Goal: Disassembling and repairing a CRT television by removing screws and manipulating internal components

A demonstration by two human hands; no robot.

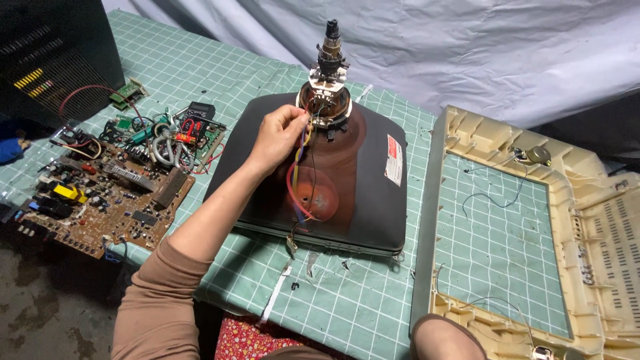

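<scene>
Wires, red, yellow and blue, hang from the neck of the picture tube lying face down on the green checked cloth. Left hand pinches them near the coil. Circuit board lies left, beige frame right.

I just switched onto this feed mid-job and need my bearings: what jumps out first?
In the middle of the green checked table, a dark picture tube lies face down, its neck with the copper coil pointing up. The left hand pinches the coloured wires beside that coil. A brown circuit board sits at the left, a cream plastic front frame at the right.
</scene>
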